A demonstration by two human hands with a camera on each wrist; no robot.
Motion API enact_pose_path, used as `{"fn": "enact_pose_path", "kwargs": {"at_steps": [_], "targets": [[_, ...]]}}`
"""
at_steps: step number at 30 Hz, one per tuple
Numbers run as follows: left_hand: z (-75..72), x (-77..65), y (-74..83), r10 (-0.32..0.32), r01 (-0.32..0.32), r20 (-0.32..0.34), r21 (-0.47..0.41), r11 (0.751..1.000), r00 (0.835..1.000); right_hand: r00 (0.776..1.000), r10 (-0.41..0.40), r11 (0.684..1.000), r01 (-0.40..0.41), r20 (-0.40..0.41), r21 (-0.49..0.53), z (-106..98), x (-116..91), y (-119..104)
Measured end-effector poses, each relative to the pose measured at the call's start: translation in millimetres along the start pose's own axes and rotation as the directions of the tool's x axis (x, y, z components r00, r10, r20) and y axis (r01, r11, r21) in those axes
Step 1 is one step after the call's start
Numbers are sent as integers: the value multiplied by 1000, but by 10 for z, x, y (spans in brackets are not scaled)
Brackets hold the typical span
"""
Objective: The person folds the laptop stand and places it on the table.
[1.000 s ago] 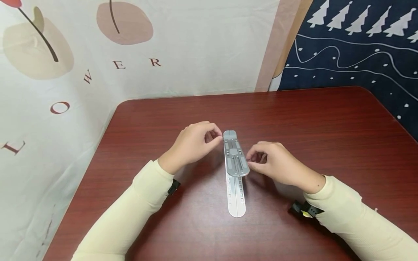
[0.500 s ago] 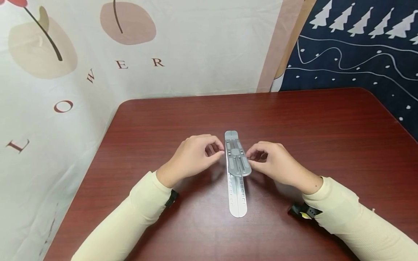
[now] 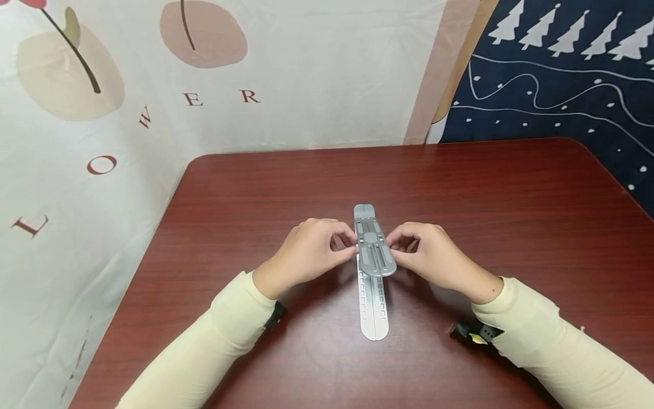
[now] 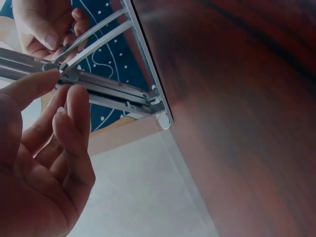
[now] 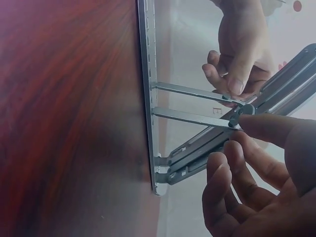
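A grey metal folding stand stands on the table between my hands. Its long base strip [image 3: 374,318] lies flat, with rows of notches along both edges. The rounded upper plate [image 3: 370,237] slopes up toward me from a hinge at the far end. Two thin struts [image 5: 192,91] prop it from the base, as the right wrist view shows. My left hand [image 3: 314,250] pinches the plate's left side where a strut joins it, thumb and fingertips at the pivot. On the opposite side my right hand [image 3: 434,253] pinches around the pivot knob [image 5: 245,109].
The dark red wooden table [image 3: 286,182] has rounded far corners. Behind it hangs a white cloth [image 3: 327,74] with printed letters, and a navy cloth [image 3: 552,85] with white trees at the right. Dark bands [image 3: 477,329] show at my wrists under pale yellow sleeves.
My left hand has come from the far end of the stand toward me, then right onto the plate's side. My right hand keeps its place at the other side.
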State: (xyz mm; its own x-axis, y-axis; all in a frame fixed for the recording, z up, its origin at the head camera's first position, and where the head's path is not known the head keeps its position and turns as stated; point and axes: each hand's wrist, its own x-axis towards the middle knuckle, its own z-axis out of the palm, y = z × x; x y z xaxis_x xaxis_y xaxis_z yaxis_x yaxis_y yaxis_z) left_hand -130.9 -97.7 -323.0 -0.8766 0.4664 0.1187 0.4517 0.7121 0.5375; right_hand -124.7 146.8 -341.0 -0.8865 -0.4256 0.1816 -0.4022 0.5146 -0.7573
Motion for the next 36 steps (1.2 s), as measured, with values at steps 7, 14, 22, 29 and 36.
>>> {"fn": "enact_pose_path", "kwargs": {"at_steps": [7,14,22,29,36], "targets": [[19,11,7,-39,41,20,-78,996,999,1000,22,1000,-22,0,20,12,15,17],[36,12,24,-57,61,55,-76,995,997,999,35,999,-35,17,36,27,30,19],[37,11,42,-62,66,66,-70,995,996,999,28,999,-28,18,42,41,29,31],[46,13,43,-52,56,58,-59,997,997,1000,7,999,-7,3,44,57,24,37],[50,10,45,-39,41,30,-60,997,999,999,0,1000,1,-32,12,61,29,24]]}}
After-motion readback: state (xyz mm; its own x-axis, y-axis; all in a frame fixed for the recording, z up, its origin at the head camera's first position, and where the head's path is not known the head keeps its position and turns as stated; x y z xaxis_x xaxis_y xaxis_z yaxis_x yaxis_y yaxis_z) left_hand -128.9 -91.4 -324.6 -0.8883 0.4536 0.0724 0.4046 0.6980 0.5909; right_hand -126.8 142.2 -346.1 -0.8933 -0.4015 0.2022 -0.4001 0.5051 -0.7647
